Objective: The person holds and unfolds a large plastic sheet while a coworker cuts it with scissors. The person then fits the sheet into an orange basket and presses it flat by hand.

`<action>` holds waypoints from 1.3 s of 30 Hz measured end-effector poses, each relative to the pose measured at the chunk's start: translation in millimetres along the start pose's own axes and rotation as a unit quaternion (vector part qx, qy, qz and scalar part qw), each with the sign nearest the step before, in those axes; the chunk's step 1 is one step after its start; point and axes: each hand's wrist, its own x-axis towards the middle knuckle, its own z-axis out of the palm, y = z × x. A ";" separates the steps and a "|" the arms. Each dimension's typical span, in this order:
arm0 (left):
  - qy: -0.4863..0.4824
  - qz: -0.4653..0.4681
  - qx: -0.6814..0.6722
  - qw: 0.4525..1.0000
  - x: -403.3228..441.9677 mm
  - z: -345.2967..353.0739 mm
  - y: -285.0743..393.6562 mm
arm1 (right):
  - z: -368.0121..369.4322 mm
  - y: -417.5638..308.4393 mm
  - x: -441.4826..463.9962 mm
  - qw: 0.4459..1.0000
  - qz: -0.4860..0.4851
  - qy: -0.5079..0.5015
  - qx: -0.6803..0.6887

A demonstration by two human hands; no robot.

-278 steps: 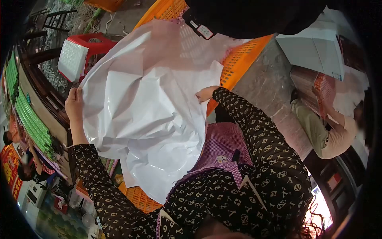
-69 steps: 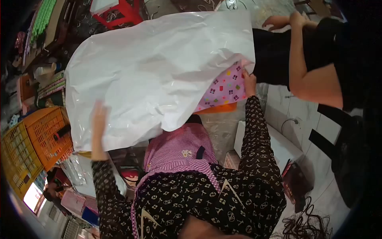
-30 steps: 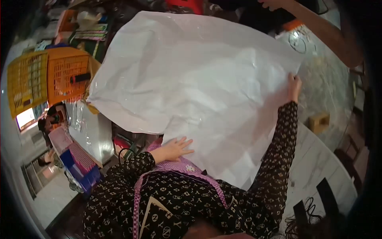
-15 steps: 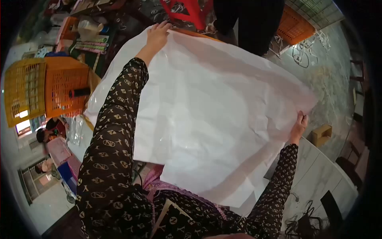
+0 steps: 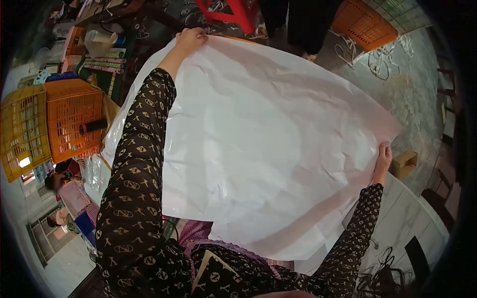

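Note:
A large, glossy white plastic sheet (image 5: 258, 134), creased in places, spreads across the table before me and covers most of its top. At the sheet's far left edge, my left hand (image 5: 190, 42) has its fingers curled over the border and grips it. On the right side, my right hand (image 5: 383, 158) pinches the sheet near its right corner. The near edge hangs close to my body, over a pink checked cloth (image 5: 196, 231).
Orange and yellow crates (image 5: 74, 116) stand at left, near rolled material (image 5: 105, 64). A red stool (image 5: 231, 15) and a person's dark-trousered legs (image 5: 310, 25) are beyond the table. A small cardboard box (image 5: 405, 164) is at right; black cables (image 5: 385, 273) lie at lower right.
My right hand has shifted a little right and down, my left hand slightly left. The sheet is drawn a bit wider between them, and the whole view has tilted slightly.

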 end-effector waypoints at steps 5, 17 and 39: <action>-0.009 -0.015 0.027 0.999 -1.4 -0.4 6.1 | -6.9 9.0 15.8 0.998 0.021 -0.044 -0.026; 0.105 0.068 0.064 0.990 -12.6 8.8 11.2 | -92.0 15.5 -154.0 0.950 0.250 -0.188 0.005; 0.216 0.075 0.040 0.973 -42.2 44.4 28.3 | -49.1 -319.5 -228.9 0.993 -0.083 -0.077 -0.014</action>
